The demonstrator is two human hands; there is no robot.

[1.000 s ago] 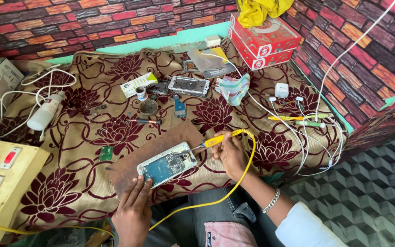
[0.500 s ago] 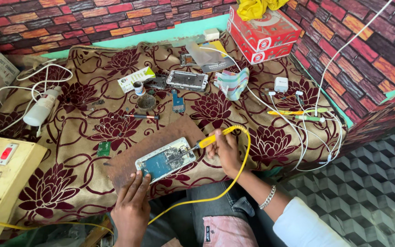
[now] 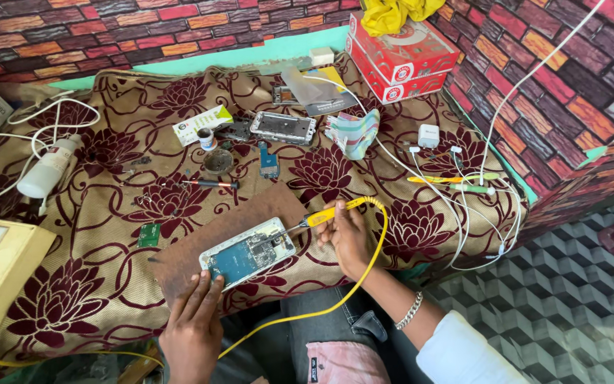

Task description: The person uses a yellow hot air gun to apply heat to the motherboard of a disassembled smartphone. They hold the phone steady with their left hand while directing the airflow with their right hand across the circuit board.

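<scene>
We pin the opened phone (image 3: 248,252), light, stiff and fragile with its circuit board bare, on the brown board (image 3: 250,213) by its edge under our flattened left hand (image 3: 193,323), while our right hand (image 3: 346,238) clamps the yellow soldering iron (image 3: 332,212).
</scene>
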